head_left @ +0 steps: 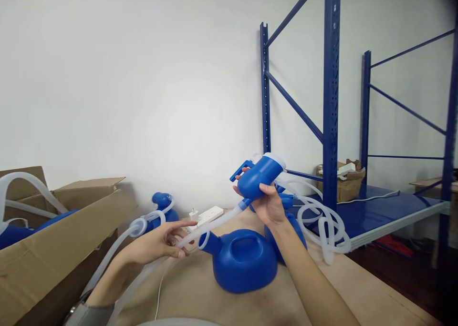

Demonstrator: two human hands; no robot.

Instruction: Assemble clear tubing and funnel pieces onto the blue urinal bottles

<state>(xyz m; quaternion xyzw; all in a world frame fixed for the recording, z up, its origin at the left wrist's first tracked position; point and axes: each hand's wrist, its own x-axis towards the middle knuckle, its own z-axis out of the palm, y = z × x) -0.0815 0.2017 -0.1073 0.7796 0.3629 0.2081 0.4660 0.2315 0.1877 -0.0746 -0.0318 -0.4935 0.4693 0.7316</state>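
Observation:
My right hand (pixel 267 203) grips a blue plastic spout (pixel 259 177), raised and tilted, with a white rim at its upper right end. A blue handle (pixel 242 170) shows beyond the fingers, partly hidden. From the spout's lower end a translucent tube (pixel 211 226) runs down to my left hand (pixel 173 240), whose thumb and fingers curl loosely around it. Below the tube, a blue jug (pixel 245 264) with a built-in handle and an open neck sits on the table (pixel 189 292). Behind my right wrist, another blue jug (pixel 295 228) is partly covered.
At left stands an open cardboard box (pixel 71 235) with blue parts and tubing. Another blue piece with tubing (pixel 162 202) lies near the wall, beside a white power strip (pixel 211 215). Coiled tubing (pixel 336 221) lies at right, next to the blue metal shelf (pixel 331 102).

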